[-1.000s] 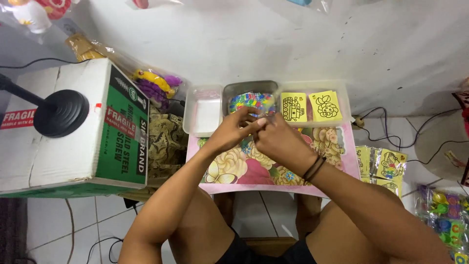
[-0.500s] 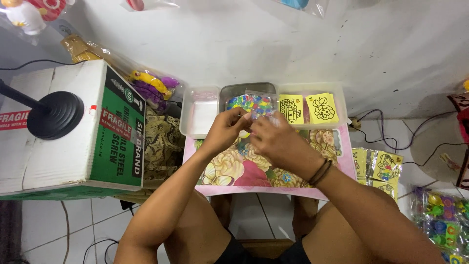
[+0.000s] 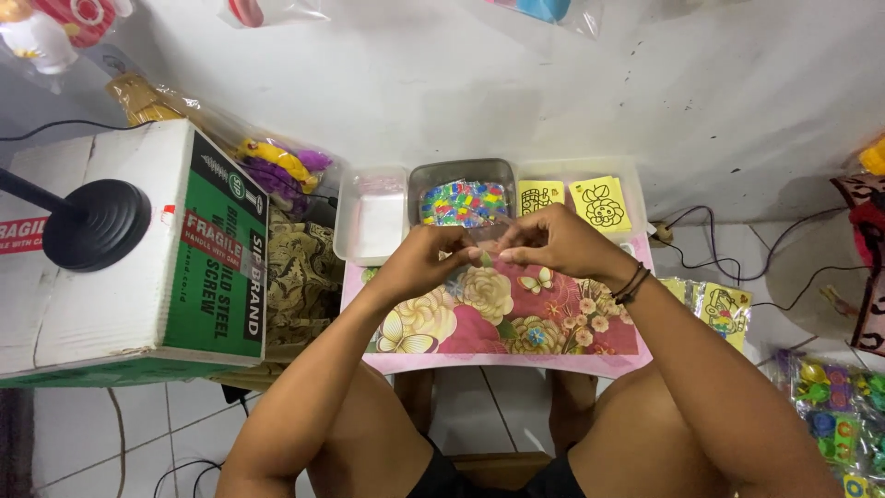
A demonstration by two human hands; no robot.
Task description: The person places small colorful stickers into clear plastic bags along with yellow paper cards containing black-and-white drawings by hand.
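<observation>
Both of my hands meet over a small pink table with a flower print. My left hand and my right hand pinch a small clear plastic bag between their fingertips; what is inside it is too small to tell. Just beyond the hands stands a grey tray full of small multicoloured pieces. A black band sits on my right wrist.
A clear empty tray lies left of the grey one, and yellow picture cards lie in a clear tray to its right. A large cardboard box with a black round stand base sits at left. Packaged toys and cables lie at right.
My hands have stayed together over the table's far edge, shifting slightly while working the small bag. The view has tilted a little.
</observation>
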